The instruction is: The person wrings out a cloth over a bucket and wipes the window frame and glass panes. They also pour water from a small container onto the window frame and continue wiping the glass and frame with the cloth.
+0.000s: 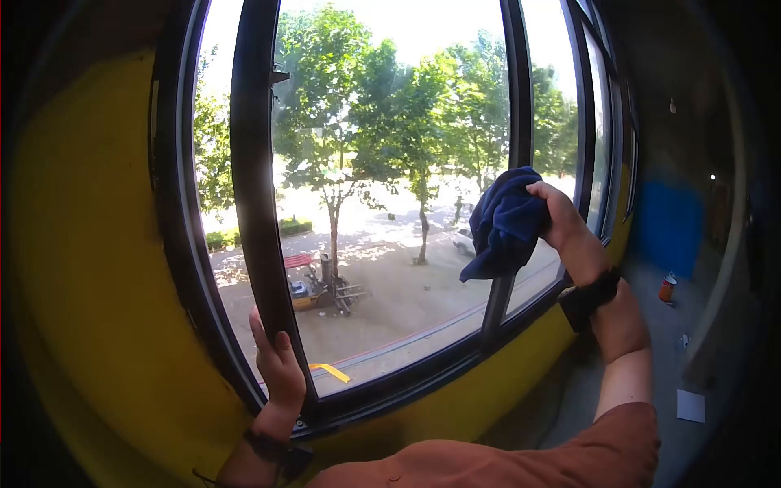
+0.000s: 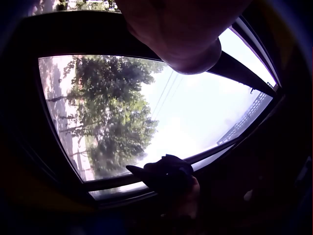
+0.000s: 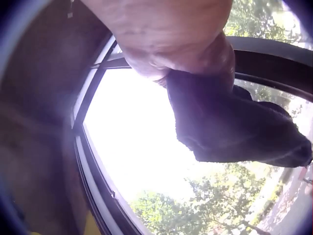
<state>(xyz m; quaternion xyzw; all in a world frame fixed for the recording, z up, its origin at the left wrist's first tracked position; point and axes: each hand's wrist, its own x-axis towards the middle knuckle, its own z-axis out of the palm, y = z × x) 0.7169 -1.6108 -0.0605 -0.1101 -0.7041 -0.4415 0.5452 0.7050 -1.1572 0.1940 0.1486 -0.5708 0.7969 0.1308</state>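
My right hand (image 1: 557,213) grips a bunched dark blue cloth (image 1: 506,224) in front of the window's right-hand upright (image 1: 521,106). In the right wrist view the cloth (image 3: 234,127) hangs in folds beyond the hand, across the bright pane. Low on the left, my left hand (image 1: 281,370) rests against the dark upright of the sliding sash (image 1: 259,163), fingers and thumb pointing up along it. The left wrist view shows that hand (image 2: 181,39) large at the top, its fingertips hidden, with the cloth (image 2: 166,175) small and dark below.
A yellow wall (image 1: 89,244) flanks the window and runs beneath the sill. A yellow strip (image 1: 331,372) shows at the bottom of the pane. On the floor at right are an orange can (image 1: 667,288) and a white sheet (image 1: 691,405). Outside are trees and a forklift (image 1: 313,289).
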